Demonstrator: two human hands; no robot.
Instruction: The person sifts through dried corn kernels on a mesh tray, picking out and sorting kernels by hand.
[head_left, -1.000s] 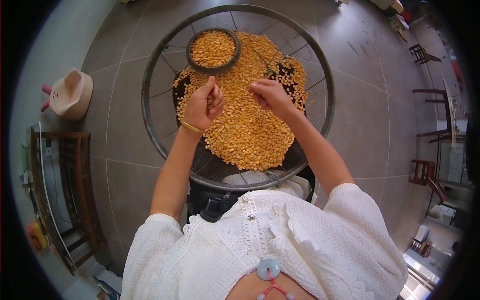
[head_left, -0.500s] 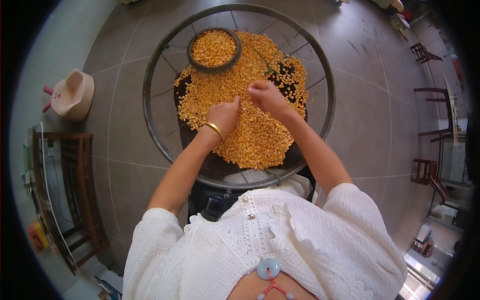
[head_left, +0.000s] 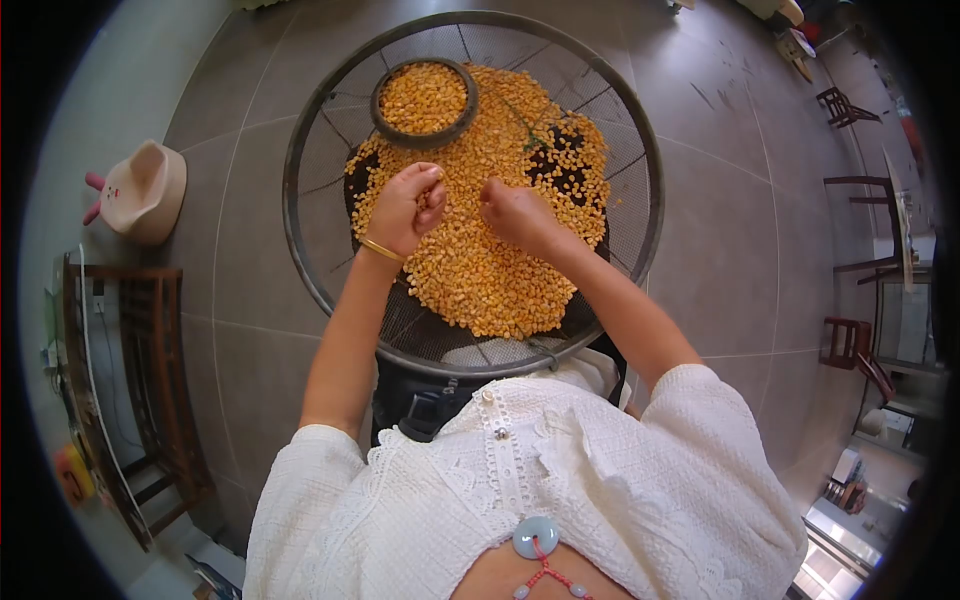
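Corn (head_left: 490, 295), loose kernels, spread in a heap across the middle of a round mesh tray (head_left: 630, 165); thin scatter at its right side, dark patches showing between kernels. Bowl (head_left: 424, 141) at the far left of the tray, upright, filled with more corn. Left hand (head_left: 407, 208), gold bangle (head_left: 383, 250) at wrist, above the heap just below the bowl: fingers curled, thumb against forefinger. Right hand (head_left: 518, 216) near it, fingers folded in. Cannot tell whether either grips a kernel. Green string (head_left: 533, 140) among the far kernels.
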